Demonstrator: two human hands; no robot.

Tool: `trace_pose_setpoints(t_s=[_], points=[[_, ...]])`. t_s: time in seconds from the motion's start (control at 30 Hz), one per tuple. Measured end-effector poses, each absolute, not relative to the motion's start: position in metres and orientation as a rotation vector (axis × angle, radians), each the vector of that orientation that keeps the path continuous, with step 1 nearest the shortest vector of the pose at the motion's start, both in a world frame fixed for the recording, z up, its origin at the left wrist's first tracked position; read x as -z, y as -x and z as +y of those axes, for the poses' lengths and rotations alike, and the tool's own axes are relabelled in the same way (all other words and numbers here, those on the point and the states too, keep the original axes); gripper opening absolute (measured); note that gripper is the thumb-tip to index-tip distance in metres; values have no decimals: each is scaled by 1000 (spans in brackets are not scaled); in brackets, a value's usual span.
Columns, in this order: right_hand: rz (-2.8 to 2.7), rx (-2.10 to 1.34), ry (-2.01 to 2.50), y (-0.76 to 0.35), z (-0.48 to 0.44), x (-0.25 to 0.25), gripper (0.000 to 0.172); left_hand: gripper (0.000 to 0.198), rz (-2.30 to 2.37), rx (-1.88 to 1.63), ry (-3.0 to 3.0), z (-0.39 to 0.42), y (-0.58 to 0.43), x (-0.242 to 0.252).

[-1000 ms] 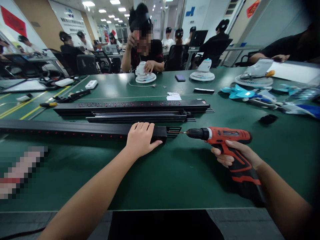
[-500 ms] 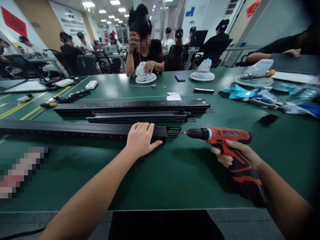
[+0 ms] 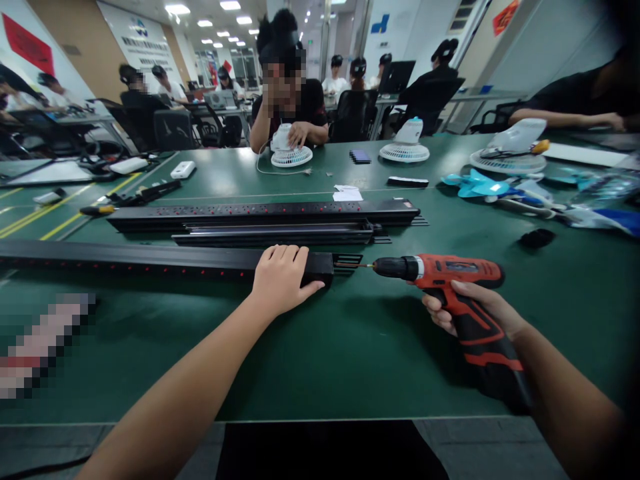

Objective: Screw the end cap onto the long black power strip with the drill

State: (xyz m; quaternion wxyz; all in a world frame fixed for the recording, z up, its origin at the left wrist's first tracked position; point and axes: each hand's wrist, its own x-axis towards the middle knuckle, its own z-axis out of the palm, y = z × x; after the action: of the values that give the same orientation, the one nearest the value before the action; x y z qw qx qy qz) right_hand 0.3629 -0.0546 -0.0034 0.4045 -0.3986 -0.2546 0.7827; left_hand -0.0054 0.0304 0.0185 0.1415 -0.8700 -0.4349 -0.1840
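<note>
A long black power strip point(image 3: 150, 261) with red marks lies across the green table point(image 3: 350, 347). My left hand point(image 3: 280, 280) is clamped over its right end, fingers curled over the far edge and thumb along the near side. My right hand point(image 3: 473, 310) grips the handle of a red and black cordless drill point(image 3: 450, 287). The drill lies level, its bit pointing left into the ribbed end piece of the strip point(image 3: 347, 264).
Two more black strips point(image 3: 265, 215) lie side by side behind mine. Small white fans point(image 3: 291, 150), blue fan blades point(image 3: 475, 184), a paper slip point(image 3: 347, 194) and a yellow-handled screwdriver point(image 3: 97, 209) are spread farther back. Several people sit at the far side and at tables beyond.
My hands, the drill and the strip have stayed put. The person opposite has lowered a raised hand, and the arm at the far right has shifted rightward.
</note>
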Motion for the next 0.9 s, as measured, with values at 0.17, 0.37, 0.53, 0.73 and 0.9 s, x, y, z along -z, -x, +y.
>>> trace_pose_setpoints(t_s=[0.17, 0.37, 0.53, 0.73, 0.9], points=[[-704, -1965, 966, -359, -55, 1, 28, 61, -1247, 530, 2513, 30, 5, -19], [-779, -1984, 916, -359, -54, 2, 26, 60, -1252, 540, 2521, 30, 6, -18], [-771, -1989, 895, -358, -54, 3, 26, 61, -1260, 528, 2521, 31, 6, -18], [-792, -2025, 875, -359, -55, 2, 29, 60, -1256, 537, 2522, 30, 6, -18], [-802, -2028, 850, -358, -55, 2, 28, 62, -1255, 509, 2513, 29, 5, -20]])
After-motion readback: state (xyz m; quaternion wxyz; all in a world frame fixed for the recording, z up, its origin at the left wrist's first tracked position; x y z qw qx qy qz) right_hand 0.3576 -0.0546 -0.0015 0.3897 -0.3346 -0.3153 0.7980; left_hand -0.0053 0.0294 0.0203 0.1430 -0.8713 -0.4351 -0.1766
